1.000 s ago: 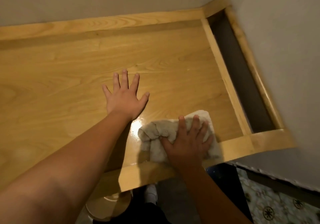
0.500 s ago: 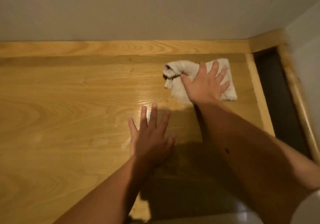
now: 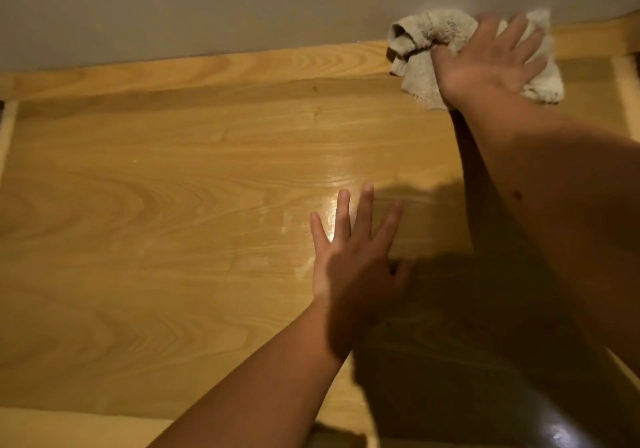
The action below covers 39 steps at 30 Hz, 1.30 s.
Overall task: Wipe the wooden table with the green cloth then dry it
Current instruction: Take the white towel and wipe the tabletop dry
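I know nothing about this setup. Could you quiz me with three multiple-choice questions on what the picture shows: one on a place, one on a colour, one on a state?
1. Where is the cloth?
A. at the table's far edge by the wall
B. at the near edge
C. under the left hand

2. What colour does the cloth look?
A. bright red
B. off-white
C. black

3. How does the left hand lie?
A. in a fist
B. pinching the cloth
C. flat, fingers spread, on the wooden table

Answers:
1 A: the right hand presses it against the far rim below the wall.
2 B: the fabric shows pale beige.
3 C: the fingers are straight and hold nothing.
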Each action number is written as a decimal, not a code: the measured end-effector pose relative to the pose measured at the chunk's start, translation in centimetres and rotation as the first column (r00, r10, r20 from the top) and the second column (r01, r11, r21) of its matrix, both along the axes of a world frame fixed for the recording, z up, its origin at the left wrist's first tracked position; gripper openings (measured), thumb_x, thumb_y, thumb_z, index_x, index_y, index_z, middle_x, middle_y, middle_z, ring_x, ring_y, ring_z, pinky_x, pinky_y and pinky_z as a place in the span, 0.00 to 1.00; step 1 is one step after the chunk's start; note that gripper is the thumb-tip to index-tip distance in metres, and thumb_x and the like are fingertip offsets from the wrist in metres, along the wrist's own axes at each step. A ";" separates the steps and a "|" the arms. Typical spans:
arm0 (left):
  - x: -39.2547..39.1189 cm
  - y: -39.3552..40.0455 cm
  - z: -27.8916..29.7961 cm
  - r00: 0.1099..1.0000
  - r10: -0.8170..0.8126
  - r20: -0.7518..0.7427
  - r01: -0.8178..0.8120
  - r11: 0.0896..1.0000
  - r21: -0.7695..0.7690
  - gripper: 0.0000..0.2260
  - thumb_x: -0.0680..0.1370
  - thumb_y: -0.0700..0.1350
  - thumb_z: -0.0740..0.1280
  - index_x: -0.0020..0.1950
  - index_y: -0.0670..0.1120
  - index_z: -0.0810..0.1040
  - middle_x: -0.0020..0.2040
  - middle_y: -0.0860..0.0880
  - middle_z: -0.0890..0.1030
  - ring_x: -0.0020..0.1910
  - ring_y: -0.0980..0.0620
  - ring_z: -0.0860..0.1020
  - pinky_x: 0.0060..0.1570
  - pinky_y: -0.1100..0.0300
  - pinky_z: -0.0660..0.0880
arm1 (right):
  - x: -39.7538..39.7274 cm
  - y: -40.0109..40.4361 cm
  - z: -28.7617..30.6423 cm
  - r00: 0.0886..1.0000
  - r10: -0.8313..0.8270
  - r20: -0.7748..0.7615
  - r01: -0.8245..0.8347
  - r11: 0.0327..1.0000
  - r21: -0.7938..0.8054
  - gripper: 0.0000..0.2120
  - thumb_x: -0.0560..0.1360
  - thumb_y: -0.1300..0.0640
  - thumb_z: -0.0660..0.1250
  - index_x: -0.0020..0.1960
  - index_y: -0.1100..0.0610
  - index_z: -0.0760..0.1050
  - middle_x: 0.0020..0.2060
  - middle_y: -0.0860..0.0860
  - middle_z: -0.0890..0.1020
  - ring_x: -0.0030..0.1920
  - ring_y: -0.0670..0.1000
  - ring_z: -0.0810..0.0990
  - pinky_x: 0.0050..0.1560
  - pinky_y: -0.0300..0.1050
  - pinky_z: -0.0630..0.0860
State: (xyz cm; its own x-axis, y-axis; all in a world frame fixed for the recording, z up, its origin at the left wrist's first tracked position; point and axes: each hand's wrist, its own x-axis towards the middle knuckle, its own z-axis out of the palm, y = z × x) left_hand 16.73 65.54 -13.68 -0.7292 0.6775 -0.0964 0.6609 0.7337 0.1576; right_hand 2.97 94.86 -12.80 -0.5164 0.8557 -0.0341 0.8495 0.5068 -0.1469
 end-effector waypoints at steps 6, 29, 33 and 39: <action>-0.2 0.3 1.0 0.995 0.015 0.102 -0.009 0.998 -0.063 0.33 0.77 0.70 0.49 0.80 0.62 0.48 0.83 0.49 0.45 0.81 0.41 0.41 0.72 0.31 0.40 | 5.9 -2.6 0.8 0.990 0.127 -0.066 -0.123 0.991 0.054 0.33 0.69 0.35 0.56 0.68 0.51 0.65 0.70 0.59 0.66 0.69 0.64 0.63 0.64 0.64 0.62; 6.3 4.2 3.7 0.929 -0.335 0.159 0.361 0.915 -0.182 0.28 0.80 0.62 0.45 0.81 0.60 0.49 0.83 0.45 0.47 0.81 0.40 0.47 0.70 0.25 0.50 | 45.0 -24.8 1.6 0.942 -0.322 -0.088 0.306 0.939 -0.156 0.48 0.67 0.33 0.68 0.77 0.48 0.50 0.78 0.61 0.53 0.76 0.68 0.47 0.73 0.66 0.50; 7.9 7.1 2.7 0.956 -0.245 0.163 0.269 0.952 -0.144 0.33 0.77 0.70 0.42 0.80 0.63 0.44 0.83 0.48 0.42 0.81 0.42 0.41 0.69 0.26 0.44 | 43.7 -22.3 2.3 0.960 -0.275 -0.045 0.269 0.957 -0.108 0.52 0.61 0.27 0.60 0.77 0.54 0.58 0.76 0.66 0.58 0.74 0.69 0.54 0.71 0.66 0.54; 7.7 7.0 1.1 0.967 -0.231 0.103 0.242 0.964 -0.112 0.30 0.79 0.69 0.41 0.80 0.63 0.42 0.83 0.48 0.41 0.81 0.42 0.40 0.70 0.27 0.44 | 38.7 -14.5 1.5 0.989 -0.147 0.010 0.147 0.985 -0.095 0.50 0.64 0.22 0.53 0.77 0.50 0.55 0.76 0.63 0.55 0.75 0.68 0.51 0.70 0.66 0.53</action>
State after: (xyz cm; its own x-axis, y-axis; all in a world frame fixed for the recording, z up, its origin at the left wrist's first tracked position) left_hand 24.39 72.54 -12.59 -0.5344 0.8088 -0.2456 0.8056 0.5753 0.1417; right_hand 41.69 80.37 -11.27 -0.3848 0.9152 -0.1198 0.9142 0.3600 -0.1860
